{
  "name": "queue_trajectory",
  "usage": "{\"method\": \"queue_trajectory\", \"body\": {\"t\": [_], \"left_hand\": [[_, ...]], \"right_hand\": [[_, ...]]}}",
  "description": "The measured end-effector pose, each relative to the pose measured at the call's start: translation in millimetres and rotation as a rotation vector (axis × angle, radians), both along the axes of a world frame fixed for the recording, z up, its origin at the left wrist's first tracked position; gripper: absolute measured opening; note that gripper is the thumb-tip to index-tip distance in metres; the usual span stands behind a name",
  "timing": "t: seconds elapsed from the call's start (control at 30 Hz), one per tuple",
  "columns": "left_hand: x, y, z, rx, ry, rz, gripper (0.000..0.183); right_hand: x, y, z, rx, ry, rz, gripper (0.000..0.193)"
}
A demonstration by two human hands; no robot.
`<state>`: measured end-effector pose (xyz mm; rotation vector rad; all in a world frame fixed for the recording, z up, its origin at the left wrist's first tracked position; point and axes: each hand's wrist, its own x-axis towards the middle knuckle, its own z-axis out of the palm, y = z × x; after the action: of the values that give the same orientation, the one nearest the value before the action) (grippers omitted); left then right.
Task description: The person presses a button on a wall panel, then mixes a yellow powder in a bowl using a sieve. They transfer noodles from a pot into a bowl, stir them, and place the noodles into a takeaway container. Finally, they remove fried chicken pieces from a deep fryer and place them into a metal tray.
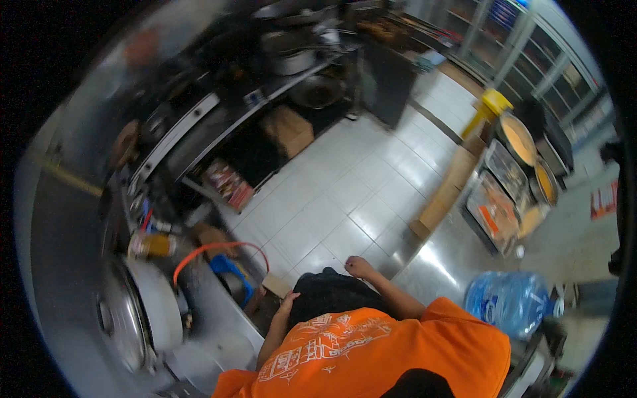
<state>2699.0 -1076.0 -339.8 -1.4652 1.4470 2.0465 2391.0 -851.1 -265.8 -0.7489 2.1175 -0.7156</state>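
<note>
My left hand [287, 303] hangs beside the dark trousers [332, 290]. Its fingers look loosely stretched, and no held thing shows. Close to those fingertips is a small tan block-like piece [276, 286]; whether they touch is too blurred to tell. Over the tiled floor, to the right of the trousers, my right hand [359, 267] is curled inward with nothing visible in it. A red-orange hose [215, 245] arches left of my left hand, above a blue-rimmed container [239, 278].
A large lidded metal pot [136, 312] stands on the left counter. At right, a steel table [434, 262] bears food trays [491, 215], round pans [517, 139] and a big blue water bottle [507, 302]. Cardboard boxes [288, 129] sit beneath the stove counter ahead. White floor tiles [332, 186] lie between.
</note>
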Motion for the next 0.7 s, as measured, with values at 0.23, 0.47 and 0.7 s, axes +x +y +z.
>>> {"method": "queue_trajectory", "body": {"t": [0.23, 0.47, 0.7], "left_hand": [[-243, -58, 31, 0.387, -0.006, -0.461, 0.057], [-366, -56, -29, 0.089, -0.366, -0.858, 0.054], [-398, 147, 7, 0.262, -0.434, -2.057, 0.051]], "right_hand": [[-110, 3, 32, -0.052, 0.004, -0.401, 0.034], [-66, 136, 53, 0.155, -0.085, -1.003, 0.038], [98, 255, 31, 0.129, -0.061, -1.588, 0.034]]}}
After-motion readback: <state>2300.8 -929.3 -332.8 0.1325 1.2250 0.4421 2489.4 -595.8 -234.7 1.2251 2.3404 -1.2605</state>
